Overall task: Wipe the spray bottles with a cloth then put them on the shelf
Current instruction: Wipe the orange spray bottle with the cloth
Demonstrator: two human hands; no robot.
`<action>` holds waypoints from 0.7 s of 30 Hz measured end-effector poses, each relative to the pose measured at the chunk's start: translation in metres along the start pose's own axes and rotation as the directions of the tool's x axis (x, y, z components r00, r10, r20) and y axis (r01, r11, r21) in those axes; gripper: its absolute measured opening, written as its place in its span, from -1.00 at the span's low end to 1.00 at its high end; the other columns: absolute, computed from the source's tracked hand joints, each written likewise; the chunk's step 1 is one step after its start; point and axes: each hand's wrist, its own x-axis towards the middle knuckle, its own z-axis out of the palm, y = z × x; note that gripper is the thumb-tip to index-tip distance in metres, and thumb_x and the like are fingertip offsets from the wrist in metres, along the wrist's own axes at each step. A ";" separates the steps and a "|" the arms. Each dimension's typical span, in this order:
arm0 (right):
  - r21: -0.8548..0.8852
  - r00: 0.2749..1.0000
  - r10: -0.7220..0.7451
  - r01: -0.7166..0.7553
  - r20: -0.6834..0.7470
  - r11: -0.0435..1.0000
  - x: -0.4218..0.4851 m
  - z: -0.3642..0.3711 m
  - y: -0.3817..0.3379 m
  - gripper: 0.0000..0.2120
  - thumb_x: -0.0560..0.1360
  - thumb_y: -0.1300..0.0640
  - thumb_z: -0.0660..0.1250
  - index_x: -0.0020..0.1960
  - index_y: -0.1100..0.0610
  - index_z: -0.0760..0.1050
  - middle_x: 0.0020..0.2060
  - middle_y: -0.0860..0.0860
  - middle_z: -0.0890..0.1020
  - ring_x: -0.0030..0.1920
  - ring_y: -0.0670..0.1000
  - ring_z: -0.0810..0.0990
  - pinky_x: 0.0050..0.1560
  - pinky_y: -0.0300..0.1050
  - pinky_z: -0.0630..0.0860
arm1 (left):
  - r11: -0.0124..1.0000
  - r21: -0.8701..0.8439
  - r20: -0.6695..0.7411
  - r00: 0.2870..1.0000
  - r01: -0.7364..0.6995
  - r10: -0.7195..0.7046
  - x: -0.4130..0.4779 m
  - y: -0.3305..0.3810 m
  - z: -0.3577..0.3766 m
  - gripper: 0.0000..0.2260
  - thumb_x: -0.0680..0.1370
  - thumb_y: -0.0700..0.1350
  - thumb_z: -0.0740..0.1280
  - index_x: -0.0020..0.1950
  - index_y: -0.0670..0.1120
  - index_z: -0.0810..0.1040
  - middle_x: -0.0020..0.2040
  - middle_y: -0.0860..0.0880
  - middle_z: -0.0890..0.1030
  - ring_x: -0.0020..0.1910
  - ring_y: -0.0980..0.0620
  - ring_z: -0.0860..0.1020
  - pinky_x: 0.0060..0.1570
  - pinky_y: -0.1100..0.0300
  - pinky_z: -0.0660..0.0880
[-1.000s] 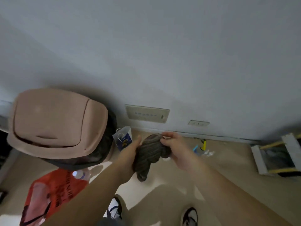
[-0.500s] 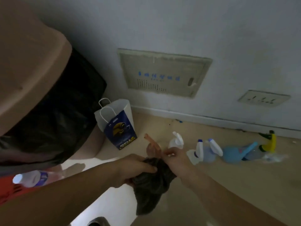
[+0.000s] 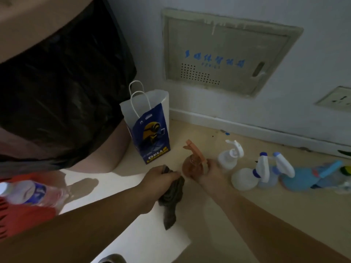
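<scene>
Several spray bottles stand in a row on the floor by the wall. My right hand point(image 3: 210, 170) grips the orange spray bottle point(image 3: 190, 162) at the left end of the row. A dark grey cloth point(image 3: 171, 198) hangs down from my left hand point(image 3: 160, 179), which holds it just left of that bottle. To the right stand a clear bottle with a white trigger point(image 3: 228, 156), two bottles with white-and-blue triggers point(image 3: 245, 177) point(image 3: 279, 168), and a blue bottle point(image 3: 303, 179). No shelf is in view.
A white and blue paper bag point(image 3: 150, 128) stands against the wall beside a pink bin lined with a black bag point(image 3: 62, 82). A plastic water bottle point(image 3: 28, 192) lies on a red bag at the left. A wall panel point(image 3: 226, 56) and socket point(image 3: 336, 99) sit above the skirting.
The view dropped down close to the floor. My right hand let go of the cloth and took hold of the orange bottle; my left hand now holds the cloth alone.
</scene>
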 end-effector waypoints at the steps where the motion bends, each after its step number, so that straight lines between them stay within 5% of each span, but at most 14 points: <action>1: 0.018 1.000 0.016 -0.016 -0.021 1.000 0.006 0.006 0.003 -0.68 0.46 -0.01 0.57 0.01 -0.08 0.44 -0.11 -0.12 0.59 -0.07 -0.03 0.60 0.16 0.06 0.58 | 1.000 -0.013 -0.009 1.000 -0.012 0.012 0.004 -0.003 0.000 -0.74 0.57 0.00 0.45 0.11 -0.17 0.61 0.04 -0.23 0.66 0.04 -0.19 0.66 -0.05 0.06 0.59; 5: 0.062 0.997 -0.029 0.034 -0.067 0.998 0.037 0.024 0.021 -0.58 0.33 0.08 0.66 -0.01 -0.17 0.49 -0.06 -0.14 0.66 0.03 -0.04 0.65 0.23 0.10 0.60 | 0.989 -0.146 -0.017 1.000 -0.010 0.008 0.020 -0.007 0.004 -0.86 0.60 -0.04 0.40 0.07 -0.09 0.59 0.08 -0.24 0.63 0.10 -0.22 0.63 0.12 -0.09 0.61; 9: 0.067 0.994 -0.100 0.097 0.042 0.993 0.069 0.035 0.062 -0.18 0.32 0.00 0.65 0.49 -0.22 0.38 0.30 -0.16 0.62 0.26 -0.09 0.63 0.27 -0.03 0.59 | 0.975 -0.222 -0.013 1.000 -0.028 0.026 0.032 -0.007 0.011 -0.86 0.59 -0.10 0.39 0.11 -0.12 0.57 0.08 -0.24 0.63 0.08 -0.23 0.63 0.02 -0.09 0.60; 12: -0.049 0.960 -0.275 0.277 0.048 0.960 0.077 0.036 0.073 -0.41 0.55 0.07 0.48 0.53 0.03 0.41 0.13 -0.06 0.64 0.11 -0.07 0.64 0.12 -0.15 0.59 | 0.962 -0.273 -0.017 1.000 -0.024 0.020 0.037 -0.007 0.014 -0.84 0.56 -0.13 0.41 0.11 -0.12 0.58 0.09 -0.26 0.65 0.10 -0.26 0.65 0.15 -0.30 0.58; 15: 0.285 0.968 -0.250 0.240 -0.002 0.928 0.093 0.036 0.086 -0.46 0.68 0.05 0.27 0.54 0.35 0.31 -0.05 0.13 0.51 0.01 0.07 0.52 0.05 -0.05 0.58 | 0.957 -0.291 -0.032 0.999 -0.011 0.002 0.038 -0.010 0.014 -0.87 0.56 -0.15 0.40 0.09 -0.12 0.58 0.08 -0.26 0.65 0.11 -0.27 0.64 0.16 -0.29 0.58; 19: 0.106 0.981 -0.177 0.168 0.077 0.980 0.078 0.036 0.069 -0.50 0.52 0.03 0.52 0.44 -0.05 0.51 0.12 -0.17 0.63 0.07 -0.27 0.61 0.13 -0.34 0.58 | 0.949 -0.313 -0.051 0.999 -0.023 0.007 0.032 -0.009 0.013 -0.89 0.58 -0.15 0.40 0.08 -0.13 0.57 0.06 -0.25 0.64 0.09 -0.25 0.64 0.04 -0.12 0.61; 21: 0.087 0.985 -0.170 0.169 0.007 0.982 0.066 0.037 0.060 -0.64 0.51 -0.01 0.51 0.29 -0.03 0.60 0.05 -0.10 0.66 0.03 -0.16 0.65 0.22 -0.14 0.59 | 0.948 -0.316 -0.057 0.998 -0.044 0.027 0.025 -0.005 0.012 -0.86 0.58 -0.15 0.40 0.11 -0.15 0.58 0.08 -0.26 0.65 0.09 -0.24 0.65 0.11 -0.17 0.61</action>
